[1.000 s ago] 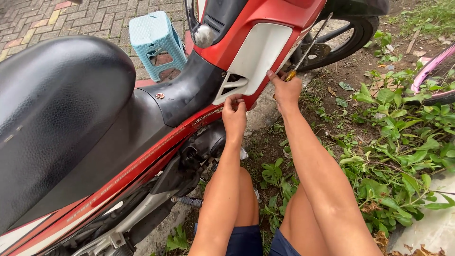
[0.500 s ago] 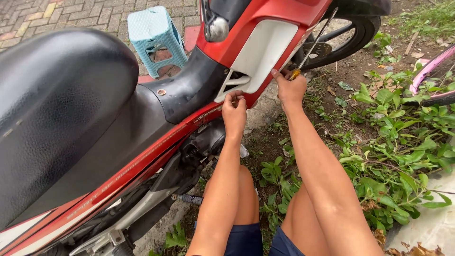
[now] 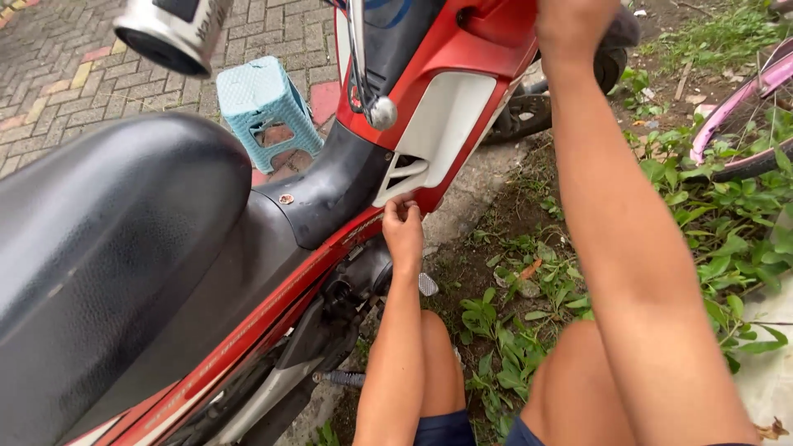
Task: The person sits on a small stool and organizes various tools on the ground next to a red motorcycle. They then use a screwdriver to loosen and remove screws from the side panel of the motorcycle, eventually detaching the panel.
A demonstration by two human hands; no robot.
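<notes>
Two hands: left hand (image 3: 402, 227) pinching white panel (image 3: 446, 124); right hand (image 3: 574, 25) raised

The left hand (image 3: 402, 229) pinches the lower edge of the white side panel (image 3: 442, 124) mid-frame; the right hand (image 3: 572, 25) grips the red fairing (image 3: 483, 45) at top.
</notes>
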